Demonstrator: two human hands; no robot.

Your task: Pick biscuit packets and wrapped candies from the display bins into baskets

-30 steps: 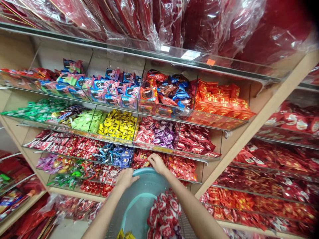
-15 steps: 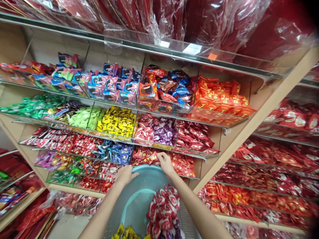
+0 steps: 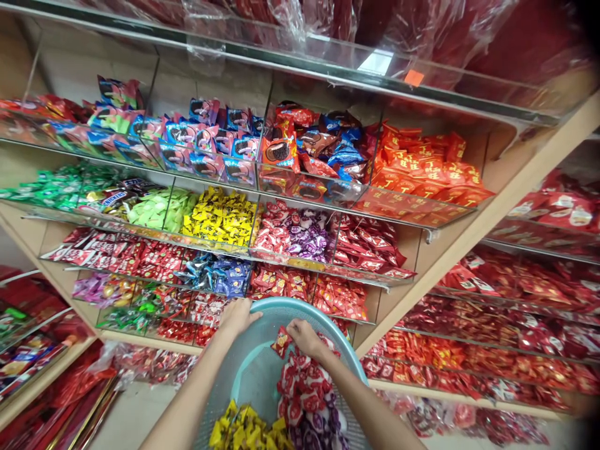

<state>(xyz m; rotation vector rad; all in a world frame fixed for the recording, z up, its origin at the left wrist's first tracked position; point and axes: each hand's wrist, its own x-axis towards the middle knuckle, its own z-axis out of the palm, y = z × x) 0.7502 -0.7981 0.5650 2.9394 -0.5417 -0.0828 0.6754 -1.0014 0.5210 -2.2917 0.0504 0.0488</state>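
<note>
My left hand (image 3: 237, 317) grips the rim of a teal plastic basket (image 3: 349, 356) at its far left side. Inside the basket, my right hand (image 3: 304, 337) pinches a small red-wrapped candy (image 3: 281, 342) by one end. Below that hand lies a heap of red and white candies (image 3: 304, 387), with purple-wrapped candies (image 3: 319, 425) beside it. Yellow-wrapped candies (image 3: 248, 428) cover the near left part of the basket's bottom. My right forearm hides some of the heap.
Tiered shelves with clear dividers rise in front, with red candies (image 3: 284, 282) just beyond the basket. Yellow candies (image 3: 220, 219), cookie packs (image 3: 201, 137) and orange packets (image 3: 426, 162) fill upper bins. A wooden upright (image 3: 473, 231) separates another rack of red packets (image 3: 529, 281).
My right hand has come from the red candy bin on the shelf back into the basket, carrying a red-wrapped candy. My left hand stays on the rim. The view has shifted slightly.
</note>
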